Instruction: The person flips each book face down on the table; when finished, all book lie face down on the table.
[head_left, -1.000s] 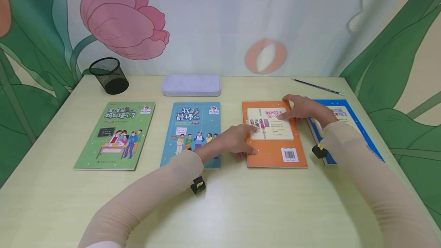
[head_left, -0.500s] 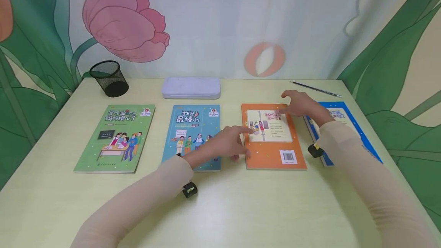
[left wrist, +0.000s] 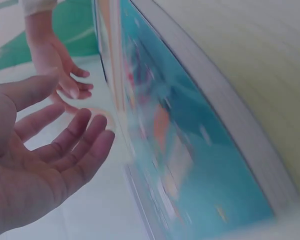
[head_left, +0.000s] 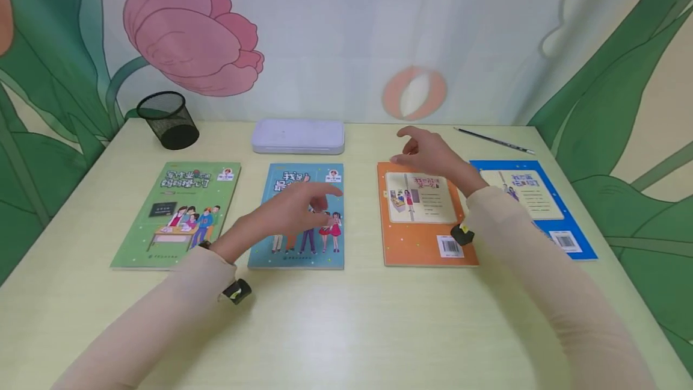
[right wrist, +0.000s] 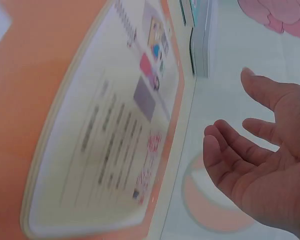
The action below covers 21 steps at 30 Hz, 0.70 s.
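My left hand (head_left: 287, 210) hovers over the light-blue book (head_left: 295, 254), fingers loosely bent and holding nothing. In the left wrist view that book's teal cover (left wrist: 190, 135) is blurred beside the relaxed fingers. My right hand (head_left: 428, 152) is above the top edge of the orange book (head_left: 411, 245), which lies back cover up with its barcode at the lower right. The right wrist view shows the right hand (right wrist: 260, 155) with bent, spread fingers and nothing in them. Right of the orange book lies a blue book (head_left: 574, 221), also barcode side up.
A green book (head_left: 184, 197) lies at the left. Along the back of the table stand a tilted black mesh pen holder (head_left: 169, 120) and a lilac pencil case (head_left: 298, 136), with a pencil (head_left: 494, 140) at the right. A printed curtain (head_left: 325, 35) hangs behind.
Both hands have come off the orange book and moved left. The left hand is now over the light-blue book; the right one has uncovered more of the blue book.
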Available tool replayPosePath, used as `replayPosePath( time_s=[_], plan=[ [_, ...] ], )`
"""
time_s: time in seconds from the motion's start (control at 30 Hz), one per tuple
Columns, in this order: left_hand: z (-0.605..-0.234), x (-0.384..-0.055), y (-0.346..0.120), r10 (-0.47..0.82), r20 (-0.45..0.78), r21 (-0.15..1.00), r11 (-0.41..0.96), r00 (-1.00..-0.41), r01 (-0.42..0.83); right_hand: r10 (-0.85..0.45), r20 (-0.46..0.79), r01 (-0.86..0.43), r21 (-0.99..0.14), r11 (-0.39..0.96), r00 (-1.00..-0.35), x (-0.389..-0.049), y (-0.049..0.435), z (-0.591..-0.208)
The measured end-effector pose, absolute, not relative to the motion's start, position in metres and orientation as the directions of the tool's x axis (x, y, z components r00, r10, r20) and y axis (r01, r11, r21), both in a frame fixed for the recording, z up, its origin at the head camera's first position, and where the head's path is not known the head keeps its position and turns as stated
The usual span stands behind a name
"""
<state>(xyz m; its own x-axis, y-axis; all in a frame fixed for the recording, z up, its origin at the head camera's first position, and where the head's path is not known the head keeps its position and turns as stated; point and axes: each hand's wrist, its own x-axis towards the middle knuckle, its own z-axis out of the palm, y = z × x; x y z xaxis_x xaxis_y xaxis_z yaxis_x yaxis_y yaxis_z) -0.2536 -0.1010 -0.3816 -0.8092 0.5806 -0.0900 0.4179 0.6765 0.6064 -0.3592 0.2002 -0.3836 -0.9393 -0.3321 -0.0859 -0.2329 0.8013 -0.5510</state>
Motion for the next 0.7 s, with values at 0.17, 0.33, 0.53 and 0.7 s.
replayPosePath(
  time_s=[0.17, 0.33, 0.53, 0.7],
  plan=[
    [-0.388, -0.251, -0.129, 0.57, -0.095, 0.555, 0.711, -0.816, 0.433, -0.393, -0.096, -0.272, -0.574, 0.773, -0.914, -0.36, 0.181, -0.387],
    [-0.399, -0.248, -0.146, 0.572, -0.1, 0.519, 0.728, -0.814, 0.448, -0.427, -0.118, -0.29, -0.571, 0.768, -0.897, -0.363, 0.164, -0.395],
    [-0.405, -0.241, -0.156, 0.592, -0.128, 0.479, 0.74, -0.796, 0.472, -0.447, -0.157, -0.298, -0.551, 0.78, -0.881, -0.365, 0.14, -0.4],
    [-0.409, -0.235, -0.16, 0.588, -0.201, 0.452, 0.765, -0.784, 0.458, -0.48, -0.194, -0.314, -0.541, 0.78, -0.856, -0.363, 0.115, -0.404]
  ],
)
